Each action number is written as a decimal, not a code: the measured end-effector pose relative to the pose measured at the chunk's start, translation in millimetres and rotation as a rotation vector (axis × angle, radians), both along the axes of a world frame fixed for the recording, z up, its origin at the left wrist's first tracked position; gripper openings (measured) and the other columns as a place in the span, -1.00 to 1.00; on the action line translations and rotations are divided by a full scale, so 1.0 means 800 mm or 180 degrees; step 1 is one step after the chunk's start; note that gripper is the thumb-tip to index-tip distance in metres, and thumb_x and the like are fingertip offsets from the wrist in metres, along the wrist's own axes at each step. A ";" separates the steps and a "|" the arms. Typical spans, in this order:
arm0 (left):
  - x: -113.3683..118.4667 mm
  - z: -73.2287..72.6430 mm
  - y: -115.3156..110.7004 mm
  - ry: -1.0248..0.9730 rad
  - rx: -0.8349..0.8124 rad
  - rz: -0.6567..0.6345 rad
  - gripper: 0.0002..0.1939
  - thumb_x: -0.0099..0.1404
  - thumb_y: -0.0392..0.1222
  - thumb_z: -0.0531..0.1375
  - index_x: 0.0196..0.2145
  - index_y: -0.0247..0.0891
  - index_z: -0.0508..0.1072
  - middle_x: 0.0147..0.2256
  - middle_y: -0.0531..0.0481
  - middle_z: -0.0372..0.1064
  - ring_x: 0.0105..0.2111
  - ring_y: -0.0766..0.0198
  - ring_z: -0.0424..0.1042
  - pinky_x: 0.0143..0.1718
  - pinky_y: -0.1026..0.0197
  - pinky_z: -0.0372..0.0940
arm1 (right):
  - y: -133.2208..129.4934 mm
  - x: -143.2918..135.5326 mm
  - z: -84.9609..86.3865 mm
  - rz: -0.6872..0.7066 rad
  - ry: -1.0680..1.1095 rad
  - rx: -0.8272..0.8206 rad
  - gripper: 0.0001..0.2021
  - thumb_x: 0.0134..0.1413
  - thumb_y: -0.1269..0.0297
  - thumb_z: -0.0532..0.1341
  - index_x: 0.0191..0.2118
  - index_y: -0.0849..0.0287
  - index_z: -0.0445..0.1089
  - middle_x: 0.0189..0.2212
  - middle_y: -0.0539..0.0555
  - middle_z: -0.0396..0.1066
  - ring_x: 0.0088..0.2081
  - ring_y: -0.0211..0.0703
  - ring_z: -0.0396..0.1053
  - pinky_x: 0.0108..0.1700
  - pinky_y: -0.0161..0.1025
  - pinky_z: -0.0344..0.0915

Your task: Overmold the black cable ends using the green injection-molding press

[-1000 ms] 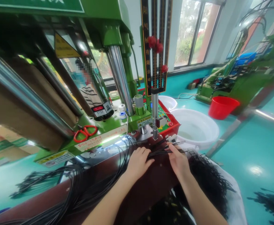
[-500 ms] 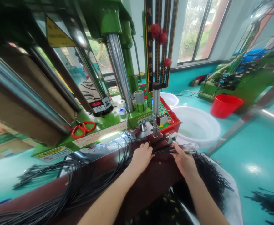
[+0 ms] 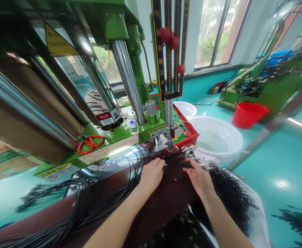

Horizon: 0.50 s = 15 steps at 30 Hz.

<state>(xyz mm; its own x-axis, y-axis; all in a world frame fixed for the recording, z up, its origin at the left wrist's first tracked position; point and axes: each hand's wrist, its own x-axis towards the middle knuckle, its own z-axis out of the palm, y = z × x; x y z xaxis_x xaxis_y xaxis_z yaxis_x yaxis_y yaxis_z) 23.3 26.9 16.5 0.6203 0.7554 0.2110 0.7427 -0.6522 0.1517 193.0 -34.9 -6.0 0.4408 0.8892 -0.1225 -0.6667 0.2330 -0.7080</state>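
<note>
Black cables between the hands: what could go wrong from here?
The black cables lie in spread strands between the left hand and the right hand, so single ones could slip out of line.
Long loose cables trail over the brown tabletop beside the left forearm, which might snag or drag them.
A dense black pile sits close by the right hand, so cable ends could catch in it.

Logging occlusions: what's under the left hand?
Dark red-brown tabletop shows beside the left hand; black cables extend from it toward the right hand. Palm and fingers hide what's directly beneath.
</note>
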 end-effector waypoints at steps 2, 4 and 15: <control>-0.001 0.002 -0.010 -0.0004 -0.0187 -0.0105 -0.78 0.29 -0.25 -0.07 -0.26 -0.24 0.35 -0.31 -0.05 0.37 -0.29 0.23 0.37 -0.28 0.24 0.21 | 0.000 0.001 0.007 0.0124 -0.0038 0.0088 -0.87 -0.12 0.33 0.28 -0.34 0.09 0.44 -0.38 -0.01 0.45 -0.32 -0.15 0.37 -0.26 -0.17 0.31; -0.004 0.007 -0.025 -0.0019 -0.0454 -0.0263 -0.79 0.29 -0.22 -0.07 -0.28 -0.24 0.34 -0.35 -0.04 0.38 -0.33 0.24 0.37 -0.32 0.26 0.20 | -0.002 0.006 0.014 0.0297 -0.0171 0.0105 -0.82 -0.07 0.30 0.25 -0.26 0.09 0.43 -0.36 0.01 0.46 -0.29 -0.13 0.39 -0.17 -0.12 0.29; -0.047 0.017 -0.121 -0.1896 -0.4633 -0.0952 -0.49 -0.11 0.17 0.25 -0.32 -0.28 0.34 -0.48 0.02 0.30 -0.52 0.34 0.29 -0.50 0.30 0.17 | -0.057 -0.050 0.035 0.3635 -0.1076 0.0310 -0.75 -0.06 0.28 0.21 -0.20 0.18 0.46 -0.26 0.11 0.46 -0.12 -0.04 0.36 0.01 -0.06 0.18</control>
